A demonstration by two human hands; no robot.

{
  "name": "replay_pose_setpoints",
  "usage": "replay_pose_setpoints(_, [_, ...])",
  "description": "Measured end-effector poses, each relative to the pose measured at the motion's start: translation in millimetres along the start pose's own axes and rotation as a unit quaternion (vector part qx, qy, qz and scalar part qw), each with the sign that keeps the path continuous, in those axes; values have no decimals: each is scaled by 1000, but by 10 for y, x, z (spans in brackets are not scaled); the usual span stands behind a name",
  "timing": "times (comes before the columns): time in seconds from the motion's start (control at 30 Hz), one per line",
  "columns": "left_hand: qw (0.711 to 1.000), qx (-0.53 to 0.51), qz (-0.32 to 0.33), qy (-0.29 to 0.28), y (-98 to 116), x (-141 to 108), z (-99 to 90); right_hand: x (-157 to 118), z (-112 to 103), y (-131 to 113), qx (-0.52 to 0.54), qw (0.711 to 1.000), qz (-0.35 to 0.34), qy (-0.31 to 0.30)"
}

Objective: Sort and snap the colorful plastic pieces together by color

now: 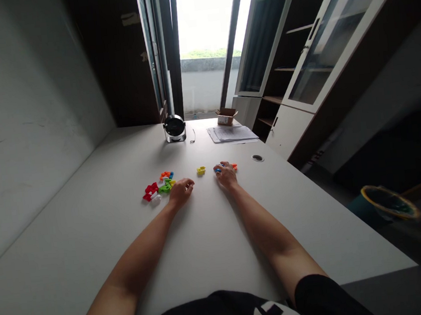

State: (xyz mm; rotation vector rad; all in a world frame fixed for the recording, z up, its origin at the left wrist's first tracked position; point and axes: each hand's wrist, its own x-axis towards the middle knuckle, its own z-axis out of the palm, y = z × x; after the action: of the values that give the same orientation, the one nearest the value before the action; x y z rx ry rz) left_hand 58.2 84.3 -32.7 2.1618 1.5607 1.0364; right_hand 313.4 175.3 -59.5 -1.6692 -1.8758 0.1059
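Note:
On the white table, my left hand (181, 191) rests with its fingers loosely bent and nothing visible in them. Just left of it lies a loose cluster of small plastic pieces: red pieces (150, 191), white pieces (155, 199), green pieces (165, 187) and orange pieces (166, 174). A yellow plastic piece (201, 170) sits alone between my two hands. My right hand (227, 175) reaches down with its fingers around a blue plastic piece (218, 169), partly hidden by them. An orange plastic piece (234, 166) shows beside those fingers, on the right.
Farther back on the table (211, 237) stand a round black device (175, 127) in a silver frame and an open cardboard box (226, 117). Papers (233, 133) lie before the box. A cable hole (257, 158) is at the right. A bin (388, 204) stands beyond the right edge.

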Motion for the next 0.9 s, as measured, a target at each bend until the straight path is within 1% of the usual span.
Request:
replay_pose_setpoints(0.17, [1000,1,-4,-3,14,-4,-6,11,25,20,4,1000,-7,-1])
replay_pose_setpoints(0.3, [1000,1,-9,-7,24,-8,-10,14,42,21,4,1000,1,-8])
replay_pose_setpoints(0.73, [1000,14,3,-7,-20,-1,21,-9,5,-34,-32,999,9,-28])
replay_pose_setpoints(0.9, [1000,21,1,-10,-5,-2,14,-34,-7,-87,-47,998,-1,-28])
